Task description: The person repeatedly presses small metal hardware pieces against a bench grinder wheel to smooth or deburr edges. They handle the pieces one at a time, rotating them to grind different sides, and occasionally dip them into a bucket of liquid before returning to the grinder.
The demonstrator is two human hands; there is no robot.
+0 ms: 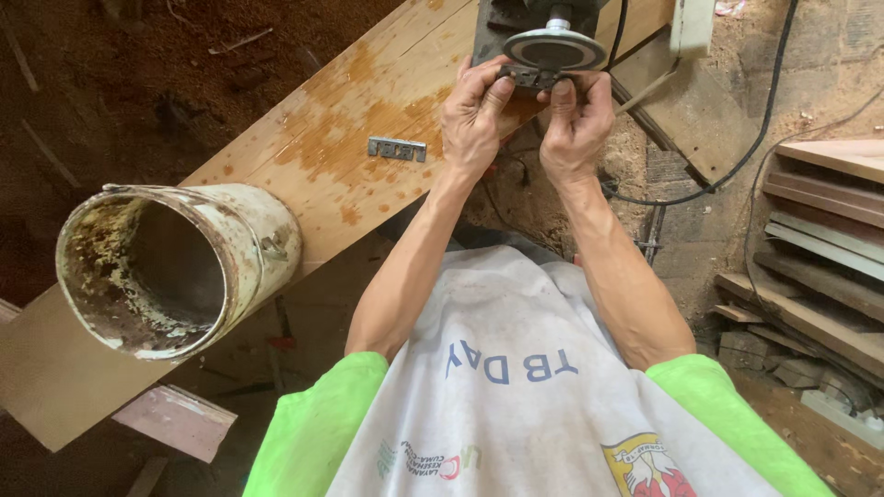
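Observation:
My left hand (473, 115) and my right hand (577, 120) together pinch a small dark metal blade (529, 76) by its two ends. They hold it up against the lower edge of a round grey grinding disc (554, 48) on a machine at the top of the view. A second flat metal piece (397, 148) with slots lies on the wooden plank (331, 175), just left of my left hand.
A rusty white paint can (175, 262) stands on the plank at the left, open mouth toward me. Black cables (737, 166) run over the sawdust floor at the right. Stacked wooden boards (820, 239) lie at the far right.

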